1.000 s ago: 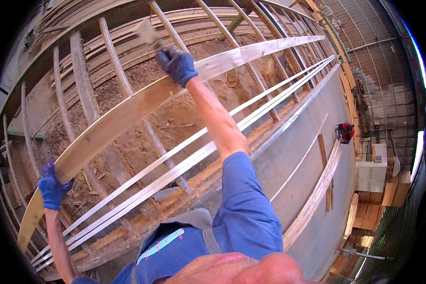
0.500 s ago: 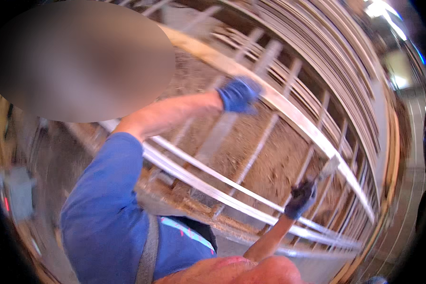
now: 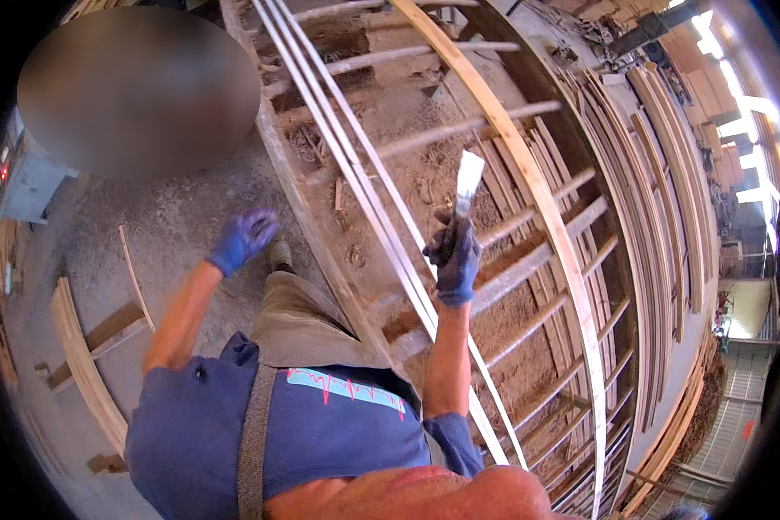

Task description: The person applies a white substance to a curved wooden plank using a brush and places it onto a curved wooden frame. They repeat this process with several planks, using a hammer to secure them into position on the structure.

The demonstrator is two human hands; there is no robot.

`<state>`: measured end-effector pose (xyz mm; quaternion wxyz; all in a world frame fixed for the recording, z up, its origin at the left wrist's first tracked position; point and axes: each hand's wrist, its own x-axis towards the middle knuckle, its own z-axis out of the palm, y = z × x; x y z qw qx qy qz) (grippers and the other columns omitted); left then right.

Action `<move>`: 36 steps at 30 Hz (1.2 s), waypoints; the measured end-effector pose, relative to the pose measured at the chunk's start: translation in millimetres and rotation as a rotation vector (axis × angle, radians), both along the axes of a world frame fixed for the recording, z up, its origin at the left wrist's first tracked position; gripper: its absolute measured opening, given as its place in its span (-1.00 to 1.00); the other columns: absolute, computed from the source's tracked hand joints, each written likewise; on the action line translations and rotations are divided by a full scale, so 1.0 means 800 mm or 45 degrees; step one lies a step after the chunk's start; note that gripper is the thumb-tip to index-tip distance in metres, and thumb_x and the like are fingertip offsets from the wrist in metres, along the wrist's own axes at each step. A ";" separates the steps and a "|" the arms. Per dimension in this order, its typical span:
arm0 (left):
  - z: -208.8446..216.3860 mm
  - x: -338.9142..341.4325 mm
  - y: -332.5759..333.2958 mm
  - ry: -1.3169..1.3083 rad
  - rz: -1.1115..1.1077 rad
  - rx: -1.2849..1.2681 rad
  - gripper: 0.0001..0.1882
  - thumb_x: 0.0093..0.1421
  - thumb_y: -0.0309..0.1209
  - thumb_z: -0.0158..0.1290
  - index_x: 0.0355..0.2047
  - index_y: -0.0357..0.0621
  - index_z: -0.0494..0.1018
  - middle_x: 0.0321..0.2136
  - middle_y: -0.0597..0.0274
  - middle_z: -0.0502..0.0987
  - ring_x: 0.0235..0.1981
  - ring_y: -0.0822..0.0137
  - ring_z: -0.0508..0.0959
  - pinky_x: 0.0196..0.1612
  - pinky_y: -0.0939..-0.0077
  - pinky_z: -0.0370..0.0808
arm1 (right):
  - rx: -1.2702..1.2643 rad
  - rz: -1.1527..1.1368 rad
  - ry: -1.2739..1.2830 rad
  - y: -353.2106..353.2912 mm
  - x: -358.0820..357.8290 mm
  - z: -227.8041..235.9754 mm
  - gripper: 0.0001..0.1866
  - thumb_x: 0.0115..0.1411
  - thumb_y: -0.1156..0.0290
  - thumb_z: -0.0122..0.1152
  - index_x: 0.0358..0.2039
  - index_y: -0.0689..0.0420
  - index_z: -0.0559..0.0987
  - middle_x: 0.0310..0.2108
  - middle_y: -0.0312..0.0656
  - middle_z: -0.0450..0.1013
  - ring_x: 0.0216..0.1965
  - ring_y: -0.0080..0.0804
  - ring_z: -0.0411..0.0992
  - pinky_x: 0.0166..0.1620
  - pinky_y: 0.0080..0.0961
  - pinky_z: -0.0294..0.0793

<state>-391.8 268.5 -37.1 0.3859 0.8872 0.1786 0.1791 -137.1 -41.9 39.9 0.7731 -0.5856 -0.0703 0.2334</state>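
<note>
My right hand (image 3: 456,264), in a blue glove with dark fingers, is closed around the handle of a flat paintbrush (image 3: 469,178). The brush's wide white end points up and away, between the boards. Just left of that hand run narrow white strips (image 3: 359,173). A longer board (image 3: 528,165) lies to its right across the rack's bars; it is yellowish at the far end and white toward the near end. My left hand (image 3: 247,238), in a blue glove, hangs over the floor left of the rack. Its fingers are loosely bent and apart, with nothing visible in them.
The metal rack's crossbars (image 3: 446,134) stand above ground littered with dust and scraps. Stacked long boards (image 3: 667,225) lie beyond it at the right. Pieces of wood (image 3: 86,368) rest on the floor at left, and a grey box-like unit (image 3: 36,189) stands farther back.
My left hand has drawn back from the long board to over the floor at left. My right hand has lifted the brush off the board's near part. The view has turned.
</note>
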 end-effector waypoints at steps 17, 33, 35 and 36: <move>-0.094 -0.252 0.280 0.641 0.673 -0.352 -0.63 0.21 -0.10 0.04 -0.17 -0.11 0.56 -0.21 -0.03 0.59 -0.18 -0.05 0.58 -0.12 0.15 0.52 | 0.220 0.861 0.308 0.743 -0.042 -0.054 -0.64 0.36 0.18 0.06 -0.06 0.22 0.53 -0.41 -0.19 0.53 -0.51 -0.48 0.47 -0.53 -0.57 0.46; -0.258 -0.397 0.330 0.432 1.789 -1.933 -0.79 0.22 -0.25 0.14 -0.22 -0.07 0.55 -0.41 0.23 0.63 -0.52 0.33 0.60 -0.57 0.43 0.42 | -0.946 0.977 -1.367 1.309 0.048 -0.381 -0.60 0.23 0.13 0.09 0.00 0.02 0.58 -0.06 0.00 0.54 -0.04 0.02 0.49 -0.01 -0.18 0.46; -0.246 -0.385 0.347 0.479 1.528 -1.628 -0.83 0.22 -0.24 0.13 -0.31 -0.04 0.57 -0.55 0.34 0.54 -0.63 0.43 0.47 -0.61 0.49 0.31 | -1.446 1.136 -1.907 1.321 0.042 -0.402 -0.61 0.27 0.23 0.00 0.06 0.00 0.54 -0.01 0.00 0.51 0.02 -0.01 0.46 0.07 -0.21 0.44; -0.241 -0.396 0.366 0.465 1.503 -1.747 -0.84 0.22 -0.25 0.11 -0.34 -0.03 0.57 -0.57 0.37 0.52 -0.66 0.45 0.43 -0.61 0.50 0.30 | -1.335 1.148 -2.049 1.312 0.039 -0.413 -0.61 0.27 0.22 -0.02 0.07 -0.03 0.53 -0.03 0.02 0.52 0.02 0.00 0.46 0.07 -0.20 0.45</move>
